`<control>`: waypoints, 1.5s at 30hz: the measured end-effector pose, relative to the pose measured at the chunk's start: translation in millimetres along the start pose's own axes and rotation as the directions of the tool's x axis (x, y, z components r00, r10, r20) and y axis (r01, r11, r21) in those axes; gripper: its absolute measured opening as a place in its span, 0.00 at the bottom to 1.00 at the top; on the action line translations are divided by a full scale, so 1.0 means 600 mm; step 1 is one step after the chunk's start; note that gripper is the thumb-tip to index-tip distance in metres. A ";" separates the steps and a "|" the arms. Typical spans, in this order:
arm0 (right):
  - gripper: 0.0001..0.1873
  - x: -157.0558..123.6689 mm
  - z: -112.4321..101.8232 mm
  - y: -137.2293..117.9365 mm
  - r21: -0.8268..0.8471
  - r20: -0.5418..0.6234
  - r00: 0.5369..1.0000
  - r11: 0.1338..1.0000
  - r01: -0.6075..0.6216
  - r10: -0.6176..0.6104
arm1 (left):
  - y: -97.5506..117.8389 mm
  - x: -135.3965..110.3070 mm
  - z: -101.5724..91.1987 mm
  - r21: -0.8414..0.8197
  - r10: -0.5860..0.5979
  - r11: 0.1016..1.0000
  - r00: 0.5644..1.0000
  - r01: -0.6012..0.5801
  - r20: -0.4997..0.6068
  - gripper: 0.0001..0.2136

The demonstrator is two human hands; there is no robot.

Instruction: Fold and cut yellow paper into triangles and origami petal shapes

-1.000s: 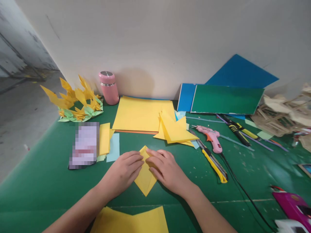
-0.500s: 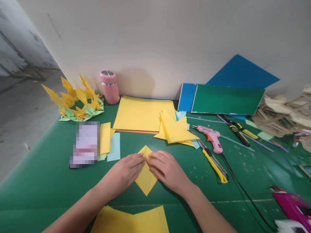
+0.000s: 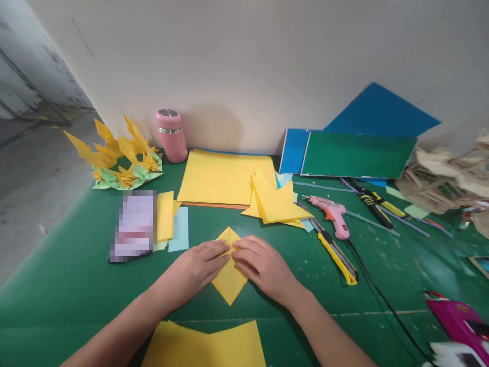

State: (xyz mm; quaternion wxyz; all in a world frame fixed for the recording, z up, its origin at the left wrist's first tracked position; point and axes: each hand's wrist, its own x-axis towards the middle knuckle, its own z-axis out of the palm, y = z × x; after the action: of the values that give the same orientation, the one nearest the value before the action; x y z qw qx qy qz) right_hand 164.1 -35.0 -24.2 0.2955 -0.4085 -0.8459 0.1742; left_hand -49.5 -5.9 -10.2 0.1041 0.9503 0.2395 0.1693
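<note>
A yellow sheet folded into a diamond (image 3: 229, 285) lies flat on the green table, one corner pointing at me, a crease visible near its top. My left hand (image 3: 202, 262) presses over its left side, fingers together and nearly straight, thumb hidden. Over the right side, my right hand (image 3: 262, 262) holds it with curved fingers. The fingertips of both hands almost meet at the upper middle of the diamond. Close to me lies another yellow folded paper (image 3: 210, 349) with a notched top edge, cut off by the frame. Several yellow folded pieces (image 3: 277, 201) overlap beyond my right hand.
A yellow paper stack (image 3: 221, 178) lies by the wall, near a pink flask (image 3: 171, 136) and a paper crown (image 3: 122, 155). A blurred phone-like object (image 3: 134, 227) is left. On the right are a utility knife (image 3: 336, 257), pink glue gun (image 3: 332, 214), its cord, and pliers (image 3: 376, 209).
Both hands stay on the diamond, with only slight finger movement. The whole view has shifted slightly; nothing has been picked up or let go.
</note>
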 end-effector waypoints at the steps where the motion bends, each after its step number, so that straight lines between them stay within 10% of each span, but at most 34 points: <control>1: 0.08 0.000 0.000 0.000 0.004 -0.002 1.000 1.000 0.002 -0.002 | 0.001 0.001 0.000 0.017 0.002 1.000 1.000 -0.002 0.005 0.15; 13: 0.17 0.013 0.001 -0.004 -0.104 0.019 0.999 0.994 -0.024 0.026 | 0.053 -0.013 0.045 0.416 -0.039 0.909 0.999 0.033 0.004 0.22; 30: 0.21 0.058 0.000 -0.015 -0.463 0.181 0.948 0.873 -0.153 0.262 | 0.066 -0.020 0.079 0.566 -0.125 0.821 0.990 0.069 0.060 0.24; 37: 0.20 0.065 -0.007 -0.014 -0.373 0.260 0.962 0.928 0.023 0.081 | 0.073 -0.011 0.075 0.589 -0.108 0.805 0.994 0.066 0.037 0.23; 45: 0.25 0.102 -0.018 0.000 -0.251 0.500 0.854 0.919 0.303 -0.145 | 0.089 -0.008 0.071 0.660 -0.148 0.747 0.988 0.081 0.046 0.20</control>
State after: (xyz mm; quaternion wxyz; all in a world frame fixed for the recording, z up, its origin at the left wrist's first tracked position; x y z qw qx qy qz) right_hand 140.5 14.2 6.0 0.0285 -0.2935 -0.9511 0.0922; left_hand -15.3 -59.3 -36.0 -0.2138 0.9170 0.3360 0.0224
